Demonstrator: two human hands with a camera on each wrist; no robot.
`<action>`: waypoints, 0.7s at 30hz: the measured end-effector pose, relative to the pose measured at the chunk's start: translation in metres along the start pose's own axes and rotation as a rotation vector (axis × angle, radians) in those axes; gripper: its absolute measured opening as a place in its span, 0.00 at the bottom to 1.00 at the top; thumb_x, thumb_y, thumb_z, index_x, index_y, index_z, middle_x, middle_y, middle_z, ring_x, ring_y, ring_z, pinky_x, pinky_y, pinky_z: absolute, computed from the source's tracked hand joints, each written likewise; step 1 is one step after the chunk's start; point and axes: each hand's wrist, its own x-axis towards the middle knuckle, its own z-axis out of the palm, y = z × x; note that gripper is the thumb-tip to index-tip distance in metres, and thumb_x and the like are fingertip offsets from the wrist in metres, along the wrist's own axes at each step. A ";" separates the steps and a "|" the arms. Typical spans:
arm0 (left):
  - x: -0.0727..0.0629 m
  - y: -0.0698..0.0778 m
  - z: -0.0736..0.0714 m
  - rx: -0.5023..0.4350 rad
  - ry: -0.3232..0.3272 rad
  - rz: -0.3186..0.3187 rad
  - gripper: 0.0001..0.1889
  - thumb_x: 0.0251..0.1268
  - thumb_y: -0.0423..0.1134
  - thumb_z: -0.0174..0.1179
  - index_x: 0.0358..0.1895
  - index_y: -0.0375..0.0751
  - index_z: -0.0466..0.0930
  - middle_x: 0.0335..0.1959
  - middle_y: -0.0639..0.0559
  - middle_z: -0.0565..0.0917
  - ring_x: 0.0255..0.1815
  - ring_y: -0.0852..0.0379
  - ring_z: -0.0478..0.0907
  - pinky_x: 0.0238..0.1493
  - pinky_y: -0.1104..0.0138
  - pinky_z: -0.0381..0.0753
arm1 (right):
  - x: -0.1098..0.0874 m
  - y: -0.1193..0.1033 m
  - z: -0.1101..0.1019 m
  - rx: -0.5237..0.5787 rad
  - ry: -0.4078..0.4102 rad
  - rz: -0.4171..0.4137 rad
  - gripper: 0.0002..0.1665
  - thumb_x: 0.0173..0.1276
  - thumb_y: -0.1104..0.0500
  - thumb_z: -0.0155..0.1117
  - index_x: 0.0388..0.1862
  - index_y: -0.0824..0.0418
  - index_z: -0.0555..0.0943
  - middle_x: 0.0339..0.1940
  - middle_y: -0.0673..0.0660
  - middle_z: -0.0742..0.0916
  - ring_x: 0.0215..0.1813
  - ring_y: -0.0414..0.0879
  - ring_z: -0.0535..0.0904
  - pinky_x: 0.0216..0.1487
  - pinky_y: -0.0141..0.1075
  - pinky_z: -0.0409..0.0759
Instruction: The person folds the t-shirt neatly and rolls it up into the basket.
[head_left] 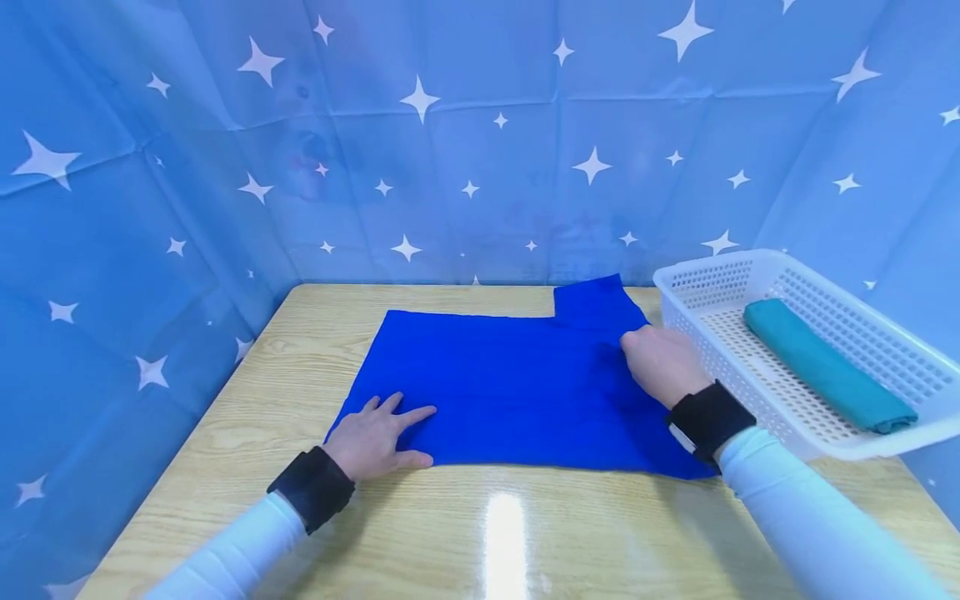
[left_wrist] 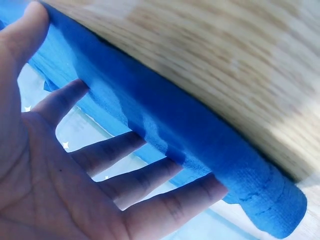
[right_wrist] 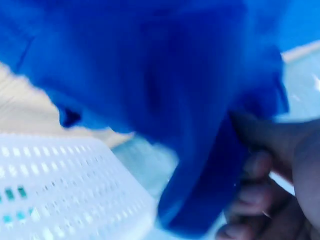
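A blue cloth (head_left: 495, 383) lies spread on the wooden table, with a squarish flap (head_left: 596, 302) sticking out at its back right. My left hand (head_left: 378, 437) rests on its front left corner, fingers spread and fairly straight. In the left wrist view those fingertips touch the cloth (left_wrist: 150, 107) near its thick, rounded edge. At the right side, my right hand (head_left: 663, 362) pinches the cloth between thumb and curled fingers. The right wrist view shows the gripped part (right_wrist: 195, 185) hanging in a raised, blurred fold beside the right hand (right_wrist: 275, 175).
A white perforated plastic basket (head_left: 738, 387) stands at the right, close to my right wrist. Inside it lies a folded teal cloth (head_left: 825, 362). Behind the table hangs a blue curtain (head_left: 480, 150) with white stars, which also runs along the left side.
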 end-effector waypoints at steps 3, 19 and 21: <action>0.000 0.002 -0.001 -0.004 -0.003 -0.001 0.42 0.61 0.68 0.66 0.76 0.55 0.71 0.76 0.28 0.68 0.71 0.15 0.65 0.63 0.25 0.69 | 0.014 0.000 0.014 -0.049 0.022 -0.012 0.15 0.74 0.71 0.57 0.27 0.65 0.84 0.22 0.61 0.85 0.24 0.56 0.82 0.27 0.50 0.82; 0.005 -0.013 -0.009 0.070 0.049 -0.007 0.36 0.72 0.60 0.61 0.77 0.47 0.70 0.75 0.29 0.70 0.73 0.23 0.69 0.67 0.33 0.72 | -0.063 -0.025 0.031 0.236 -0.261 0.022 0.39 0.79 0.40 0.58 0.73 0.68 0.73 0.73 0.77 0.74 0.74 0.77 0.68 0.71 0.68 0.69; 0.010 -0.018 -0.009 0.083 0.048 -0.004 0.36 0.72 0.60 0.61 0.77 0.46 0.70 0.74 0.28 0.70 0.73 0.23 0.69 0.67 0.33 0.73 | -0.069 -0.022 0.036 0.229 -0.268 0.033 0.40 0.78 0.38 0.58 0.75 0.66 0.72 0.75 0.77 0.72 0.75 0.78 0.66 0.71 0.70 0.68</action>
